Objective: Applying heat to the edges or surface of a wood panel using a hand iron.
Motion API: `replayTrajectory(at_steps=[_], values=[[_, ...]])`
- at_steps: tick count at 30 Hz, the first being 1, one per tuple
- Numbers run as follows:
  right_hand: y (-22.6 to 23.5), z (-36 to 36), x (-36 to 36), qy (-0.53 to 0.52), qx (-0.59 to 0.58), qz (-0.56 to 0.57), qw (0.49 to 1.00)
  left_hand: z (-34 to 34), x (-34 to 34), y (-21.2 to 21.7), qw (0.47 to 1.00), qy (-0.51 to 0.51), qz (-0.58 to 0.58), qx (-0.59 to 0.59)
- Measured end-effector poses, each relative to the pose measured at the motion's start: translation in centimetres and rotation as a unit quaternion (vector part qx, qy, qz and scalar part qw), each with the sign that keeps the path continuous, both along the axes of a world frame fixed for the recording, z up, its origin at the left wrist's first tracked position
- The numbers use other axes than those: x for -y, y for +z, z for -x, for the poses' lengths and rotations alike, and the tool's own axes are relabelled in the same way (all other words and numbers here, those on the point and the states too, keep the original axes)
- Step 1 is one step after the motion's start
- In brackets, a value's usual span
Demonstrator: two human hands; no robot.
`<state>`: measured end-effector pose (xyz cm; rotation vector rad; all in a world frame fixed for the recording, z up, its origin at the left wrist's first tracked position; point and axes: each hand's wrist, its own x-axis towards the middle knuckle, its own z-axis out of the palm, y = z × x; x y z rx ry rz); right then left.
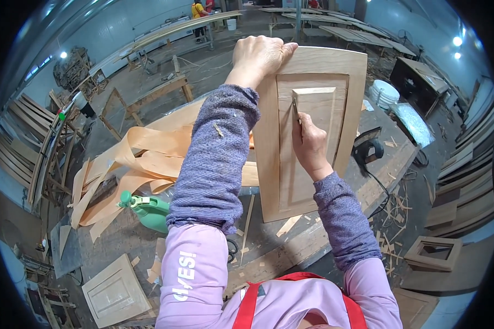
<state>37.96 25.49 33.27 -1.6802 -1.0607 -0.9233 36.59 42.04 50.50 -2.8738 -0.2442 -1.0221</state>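
Note:
A pale wooden cabinet door [285, 164] with a raised centre panel stands tilted upright on the workbench [282, 249]. My left hand [260, 57] is closed over its top edge, near the upper left corner. In my right hand [311, 140] is a slim bladed hand tool [295, 106], its tip against the left bevel of the raised panel. My fingers hide most of its handle, so its exact kind is unclear. Beside my left forearm lie long curling strips of wood veneer [153, 162] and a green spray bottle [153, 214]. Black scissor handles [232, 251] show past that sleeve.
Right of the door sits a black corded power tool [369, 147]. Wood offcuts litter the bench and floor. Another panel door [116, 290] lies at the lower left. White buckets [384, 94] and stacked boards [466, 181] stand right. People [198, 16] are far off.

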Motion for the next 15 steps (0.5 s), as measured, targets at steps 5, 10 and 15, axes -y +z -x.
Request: replayTrajectory(at_steps=[5, 10, 15], values=[[-1.0, 0.1, 0.0, 0.0, -0.005, 0.005, 1.0, -0.4, -0.5, -0.2, 1.0, -0.001, -0.008, 0.006], [-2.7, 0.4, 0.5, -0.013, -0.051, 0.052, 0.997, -0.8, -0.9, -0.6, 1.0, -0.004, -0.009, 0.012], [-4.2, 0.4, 0.7, -0.009, -0.05, 0.048, 0.998, -1.2, -1.3, -0.9, 1.0, -0.009, -0.009, 0.014]])
